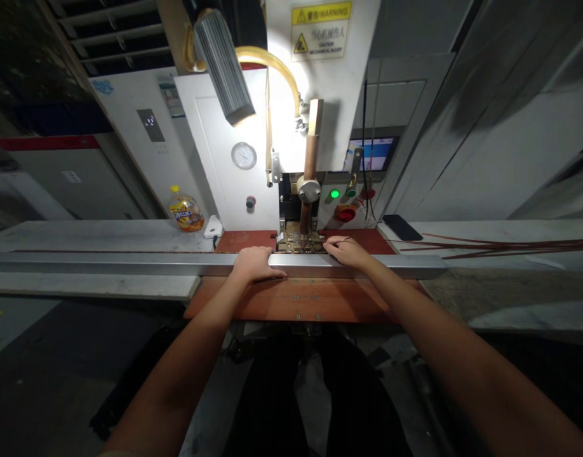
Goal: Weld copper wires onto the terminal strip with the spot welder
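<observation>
A long silver metal bar (pixel 143 262) lies across the reddish-brown work board (pixel 272 301) from left to right. My left hand (pixel 254 263) grips it left of the machine's copper-coloured electrode (pixel 307 219), thumb on the near side and fingers over the top. My right hand (pixel 347 251) rests over the same bar on the other side, its fingertips pinched close to the small metal fixture (pixel 296 240) beneath the electrode. What those fingers hold is too small to make out. The electrode's tip stands at the fixture, just behind the bar.
The white machine (pixel 225 127) rises behind, with a lit green button (pixel 335 193) and a red switch (pixel 346 213). On the left ledge stand a bottle (pixel 187 212) and a small white object (pixel 213 227). A black phone (pixel 402 227) and long brown strips (pixel 501 245) lie right.
</observation>
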Tool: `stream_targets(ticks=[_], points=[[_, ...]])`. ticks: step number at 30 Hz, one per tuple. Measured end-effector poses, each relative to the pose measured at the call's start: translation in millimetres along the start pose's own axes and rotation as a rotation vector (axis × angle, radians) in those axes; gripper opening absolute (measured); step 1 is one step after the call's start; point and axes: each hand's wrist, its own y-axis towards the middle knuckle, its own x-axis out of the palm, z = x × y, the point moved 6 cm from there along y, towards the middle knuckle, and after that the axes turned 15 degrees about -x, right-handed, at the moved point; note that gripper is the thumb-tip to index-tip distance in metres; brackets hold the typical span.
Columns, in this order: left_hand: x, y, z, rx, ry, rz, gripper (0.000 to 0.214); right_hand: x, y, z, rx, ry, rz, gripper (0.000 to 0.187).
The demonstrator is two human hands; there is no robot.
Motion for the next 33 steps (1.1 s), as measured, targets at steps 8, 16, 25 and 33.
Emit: stream_targets(ticks=[8,16,25,33], points=[[-1.1,0.0,0.2,-0.005,0.002,-0.004,0.084,2.0,7.1,-5.9,-0.018,0.06,0.041,0.034],[-2.3,-1.6,1.0,-0.008,-0.004,-0.013,0.085,1.2,5.7,-4.5,-0.017,0.103,0.098,0.038],[-3.3,-2.7,1.6,0.0,-0.009,-0.014,0.083,-1.0,4.3,-6.7,-0.011,0.092,0.103,0.035],[-2.1,-2.8,0.8,-0.005,-0.014,-0.022,0.082,1.3,4.7,-5.7,-0.005,0.113,0.087,0.036]])
